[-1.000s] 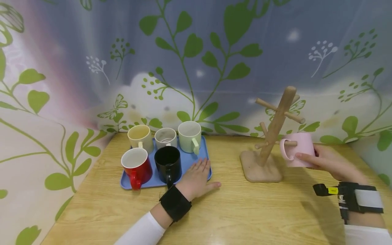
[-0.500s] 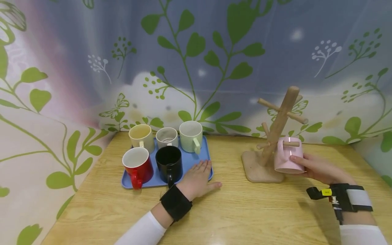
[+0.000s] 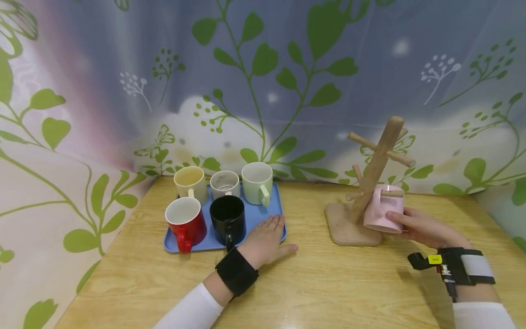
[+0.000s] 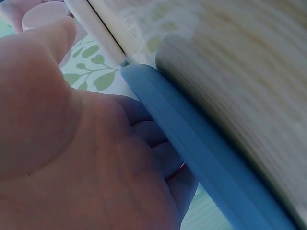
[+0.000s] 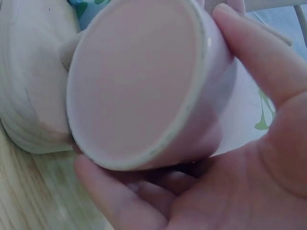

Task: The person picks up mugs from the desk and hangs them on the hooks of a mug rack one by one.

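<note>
On the right in the head view, my right hand (image 3: 431, 226) grips a pink mug (image 3: 384, 214) by its body, thumb on the near side. The mug's handle is around a lower peg of the wooden mug tree (image 3: 373, 173), and the mug is tilted. Its round base (image 5: 134, 86) faces the right wrist camera, with fingers curled beneath. My left hand (image 3: 264, 246) lies with straight fingers over the front right corner of the blue tray (image 3: 256, 214). The left wrist view shows the tray's edge (image 4: 192, 148) against the fingers.
Several mugs stand on the tray: red (image 3: 186, 226), black (image 3: 227, 221), yellow (image 3: 191, 185), whitish (image 3: 224, 186) and pale green (image 3: 257, 185). The tree's square base (image 3: 343, 230) rests on the wooden table (image 3: 312, 283). A leaf-patterned curtain (image 3: 263, 109) hangs behind.
My right hand has moved the pink mug left and slightly down along the peg, closer to the tree's trunk. The left hand has stayed on the tray.
</note>
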Demonstrator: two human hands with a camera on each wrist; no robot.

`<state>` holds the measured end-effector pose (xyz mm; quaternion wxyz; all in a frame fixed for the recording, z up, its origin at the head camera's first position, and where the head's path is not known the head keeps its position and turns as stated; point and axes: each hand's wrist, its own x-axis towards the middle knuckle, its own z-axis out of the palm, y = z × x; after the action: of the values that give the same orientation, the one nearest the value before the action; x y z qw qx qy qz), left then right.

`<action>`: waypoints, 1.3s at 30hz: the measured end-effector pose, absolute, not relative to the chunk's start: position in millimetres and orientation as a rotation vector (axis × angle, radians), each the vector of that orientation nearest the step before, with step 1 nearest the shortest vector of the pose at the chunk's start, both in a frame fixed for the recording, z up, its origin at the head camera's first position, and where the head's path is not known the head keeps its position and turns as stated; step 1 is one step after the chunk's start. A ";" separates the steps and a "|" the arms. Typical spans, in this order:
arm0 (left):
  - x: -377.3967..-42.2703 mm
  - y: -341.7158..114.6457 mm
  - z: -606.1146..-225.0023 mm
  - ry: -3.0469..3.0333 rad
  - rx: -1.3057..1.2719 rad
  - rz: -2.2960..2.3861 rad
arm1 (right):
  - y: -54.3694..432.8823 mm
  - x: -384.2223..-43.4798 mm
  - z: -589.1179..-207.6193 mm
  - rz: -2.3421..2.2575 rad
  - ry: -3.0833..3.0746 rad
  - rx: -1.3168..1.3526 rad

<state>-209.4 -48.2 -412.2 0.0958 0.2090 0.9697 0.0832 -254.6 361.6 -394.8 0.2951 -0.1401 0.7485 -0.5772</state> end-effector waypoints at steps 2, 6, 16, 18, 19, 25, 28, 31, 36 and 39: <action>-209.9 -48.2 -412.3 2.873 0.620 0.245 | 360.5 -254.7 -394.3 -1.530 2.011 -0.358; -210.8 -47.9 -413.0 2.874 0.621 0.240 | 358.8 -254.9 -393.1 -1.494 2.076 -0.327; -213.9 -47.8 -414.5 2.873 0.619 0.220 | 345.0 -239.4 -356.7 -1.218 2.444 -0.324; -214.3 -47.9 -414.0 2.878 0.619 0.218 | 338.7 -234.1 -346.8 -1.183 2.497 -0.317; -214.4 -47.8 -414.2 2.879 0.619 0.213 | 335.9 -231.7 -343.3 -1.167 2.520 -0.310; -212.2 -48.0 -415.2 2.873 0.624 0.223 | 320.2 -219.8 -330.7 -1.078 2.673 -0.204; -211.8 -48.8 -414.4 2.875 0.630 0.225 | 312.8 -216.8 -325.6 -1.038 2.763 -0.213; -212.5 -49.8 -415.6 2.879 0.628 0.218 | 304.9 -212.3 -320.7 -0.985 2.834 -0.261; -212.6 -50.1 -418.0 2.877 0.630 0.220 | 292.9 -204.6 -315.3 -0.838 2.953 -0.271; -212.4 -49.4 -418.6 2.873 0.628 0.228 | 284.9 -201.1 -314.1 -0.775 3.004 -0.300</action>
<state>-212.4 -49.4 -418.6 0.0956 0.2120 0.9695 0.0771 -201.1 284.9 -314.1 0.0124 -0.0961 0.9637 -0.2487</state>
